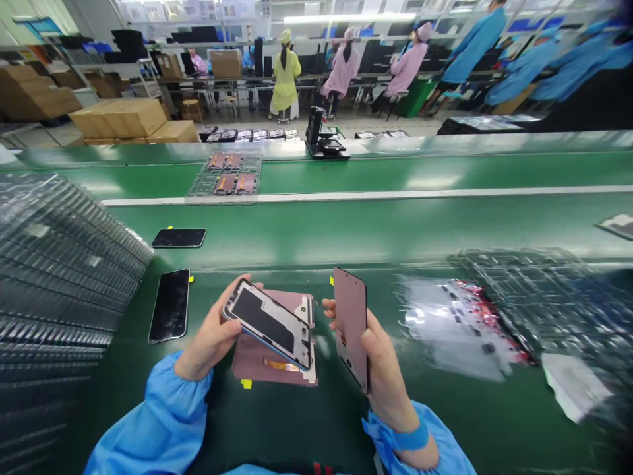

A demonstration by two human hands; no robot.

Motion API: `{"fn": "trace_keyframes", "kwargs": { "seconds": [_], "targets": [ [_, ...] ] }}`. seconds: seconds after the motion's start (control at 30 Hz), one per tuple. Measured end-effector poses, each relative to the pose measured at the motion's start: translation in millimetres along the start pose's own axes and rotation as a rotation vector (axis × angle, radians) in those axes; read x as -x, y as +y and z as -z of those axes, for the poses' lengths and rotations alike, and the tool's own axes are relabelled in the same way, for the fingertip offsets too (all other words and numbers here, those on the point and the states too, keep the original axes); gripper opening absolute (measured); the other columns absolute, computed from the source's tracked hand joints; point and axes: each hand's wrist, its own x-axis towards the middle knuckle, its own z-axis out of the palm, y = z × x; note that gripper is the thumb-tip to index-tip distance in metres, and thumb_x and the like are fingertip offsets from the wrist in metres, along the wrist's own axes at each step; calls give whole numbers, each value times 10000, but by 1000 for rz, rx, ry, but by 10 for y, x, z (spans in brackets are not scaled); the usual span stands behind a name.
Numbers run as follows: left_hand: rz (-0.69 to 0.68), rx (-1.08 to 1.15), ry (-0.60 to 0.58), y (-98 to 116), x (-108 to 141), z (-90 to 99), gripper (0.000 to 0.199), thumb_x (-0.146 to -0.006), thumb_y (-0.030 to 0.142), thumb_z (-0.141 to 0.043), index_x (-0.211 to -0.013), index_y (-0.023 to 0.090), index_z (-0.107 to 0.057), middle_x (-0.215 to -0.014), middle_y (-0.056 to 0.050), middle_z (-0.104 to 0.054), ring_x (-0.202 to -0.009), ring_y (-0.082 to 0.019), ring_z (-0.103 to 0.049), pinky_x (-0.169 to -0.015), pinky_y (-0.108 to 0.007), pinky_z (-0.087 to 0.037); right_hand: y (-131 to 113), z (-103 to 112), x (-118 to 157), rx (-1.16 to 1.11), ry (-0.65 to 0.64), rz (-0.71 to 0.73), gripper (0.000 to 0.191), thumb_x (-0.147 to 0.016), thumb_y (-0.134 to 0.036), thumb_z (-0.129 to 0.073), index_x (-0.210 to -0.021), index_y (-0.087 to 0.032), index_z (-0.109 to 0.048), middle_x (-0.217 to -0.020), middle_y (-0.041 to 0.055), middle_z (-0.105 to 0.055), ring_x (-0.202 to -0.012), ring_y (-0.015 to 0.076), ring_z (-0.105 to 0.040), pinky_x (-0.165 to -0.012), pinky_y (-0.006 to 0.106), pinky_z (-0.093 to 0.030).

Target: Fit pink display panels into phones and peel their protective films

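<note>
left to right: a stack of clear ribbed plastic trays [59,264] leans at the left edge of the green surface [376,231]. just beside it, two dark glass phone panels lie apart, the farther [179,238] and the nearer [170,305] each with a small yellow tag. centre: the left hand [210,336], in a blue sleeve, has a narrow grip on a black-centred panel with a silver frame [270,324], tilted on its edge. beneath it, a pink-backed panel [252,359] lies flat on the surface, with an orange flex strip showing. the right hand [383,363] has a narrow grip on a second pink-backed panel [350,323], held nearly upright. right: a heap of clear film with red marks [455,323] lies beside a clear tray [524,290]. as things lie, two dark panels sit out on the surface, two are in hand and one lies between the hands; the farther tray of pink panels [225,175] remains filled.
</note>
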Motion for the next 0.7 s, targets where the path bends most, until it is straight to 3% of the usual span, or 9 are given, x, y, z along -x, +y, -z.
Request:
{"fn": "trace_keyframes", "kwargs": {
  "seconds": [0.17, 0.33, 0.5, 0.7],
  "targets": [
    [40, -56, -148, -127, 79, -53, 873, -677, 443, -840, -1443, 286, -451, -1420, -110, -551, -1250, -319, -558, -1039, -380, -443, 107, -22, 80, 321, -194, 222, 620, -855, -523, -674, -1420, -352, -485, -1410, 73, -574, -1231, 276, -588, -1031, 424, -501],
    [60, -135, -179, -153, 73, -54, 901, -671, 465, -841, -1454, 286, -432, -1380, -94, -581, -1272, -305, -539, -1083, -381, -392, 87, -69, 105, 587, -306, 351, 563, -871, -438, -677, -1396, -323, -509, -1446, 98, -530, -1329, 298, -506, -1077, 459, -468],
    [60, -183, -226, -217, 103, -71, 946, -672, 426, -851, -1482, 278, -386, -1409, -112, -562, -1324, -333, -495, -1160, -456, -303, 71, -114, 107, 688, -347, 379, 544, -871, -416, -676, -1374, -277, -525, -1406, 128, -562, -1301, 296, -538, -1062, 456, -489],
    [62, -129, -228, -281, 124, -182, 909, -646, 339, -881, -1444, 329, -445, -1500, -78, -478, -1388, -303, -437, -1147, -389, -344, 117, -202, 167, 765, -336, 458, 577, -842, -375, -718, -1379, -273, -533, -1386, 136, -570, -1250, 313, -583, -1007, 462, -539]
  ]
}}
